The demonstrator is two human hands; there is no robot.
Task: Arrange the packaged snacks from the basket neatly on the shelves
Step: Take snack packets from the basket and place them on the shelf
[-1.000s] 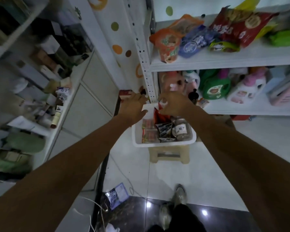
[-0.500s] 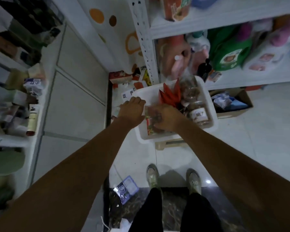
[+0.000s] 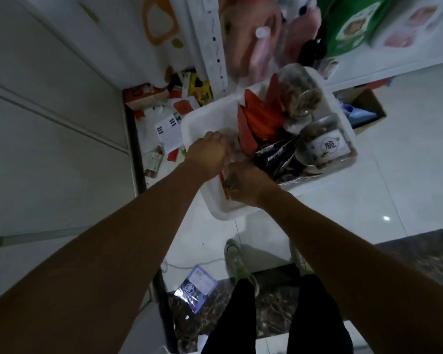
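1. Half a second ago our left grip (image 3: 210, 154) rested on the rim of the white basket (image 3: 215, 212). Now it is inside, at the near-left corner, touching our right grip (image 3: 243, 183).
2. The right grip curls around a clear-wrapped snack pack (image 3: 228, 169), still low in the basket. Blur hides the left fingers, so we cannot tell their state.
3. A two-handed lift to the shelf (image 3: 394, 69) probably follows. The red packets (image 3: 256, 118) remain unshelved.

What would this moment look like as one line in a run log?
stage: picking from basket | left grip: in basket, fingers hidden | right grip: holds snack packet
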